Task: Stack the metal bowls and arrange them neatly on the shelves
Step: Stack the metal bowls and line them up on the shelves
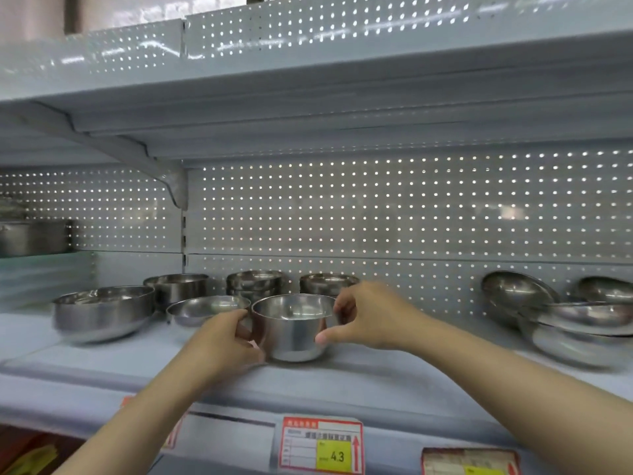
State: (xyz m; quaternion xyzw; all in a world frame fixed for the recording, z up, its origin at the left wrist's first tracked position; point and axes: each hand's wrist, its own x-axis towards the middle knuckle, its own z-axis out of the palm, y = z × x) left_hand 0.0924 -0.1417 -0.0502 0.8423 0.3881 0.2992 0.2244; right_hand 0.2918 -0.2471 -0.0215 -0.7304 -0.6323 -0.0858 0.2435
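Note:
A deep metal bowl (291, 329) stands near the middle of the grey shelf (376, 382). My left hand (227, 339) grips its left side and my right hand (366, 317) pinches its right rim, thumb on the outer wall. To the left sit a shallow bowl (205, 308) and a large bowl (102, 311). Behind them stand a deep bowl (178, 287) and two bowl stacks (255, 282) (327, 282). Tilted wide bowls (579, 320) are piled at the right.
A perforated back panel (376, 214) closes the shelf, and an upper shelf (308, 97) hangs overhead. A steel pot (32, 236) sits far left. Price tags (322, 445) line the shelf's front edge.

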